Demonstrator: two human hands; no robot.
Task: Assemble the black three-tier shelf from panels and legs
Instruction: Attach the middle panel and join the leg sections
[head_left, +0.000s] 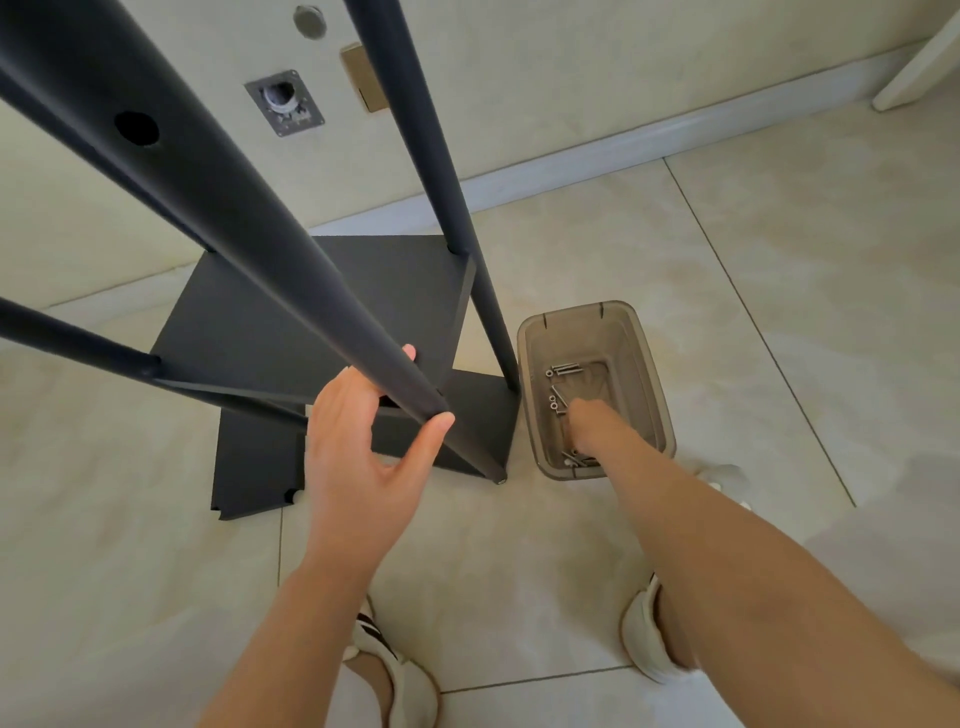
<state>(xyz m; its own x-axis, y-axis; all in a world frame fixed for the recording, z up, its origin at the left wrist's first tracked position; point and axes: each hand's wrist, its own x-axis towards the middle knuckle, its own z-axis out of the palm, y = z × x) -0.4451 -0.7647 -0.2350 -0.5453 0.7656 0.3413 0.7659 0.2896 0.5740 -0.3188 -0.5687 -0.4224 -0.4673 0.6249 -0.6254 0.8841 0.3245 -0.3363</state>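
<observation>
The black shelf stands on the tiled floor (675, 249) near the far wall, its upper panel (223, 322) above a lower panel (254, 462) at floor level. The left hand (358, 441) grips the nearest leg (244, 223) low down, fingers curled behind it and thumb hooked round the front. Just right of the shelf sits a smoky translucent bin (654, 374) with loose screws (561, 370) in its bottom. The right hand (589, 423) reaches down inside it; I cannot tell how its fingers lie or whether they hold anything.
</observation>
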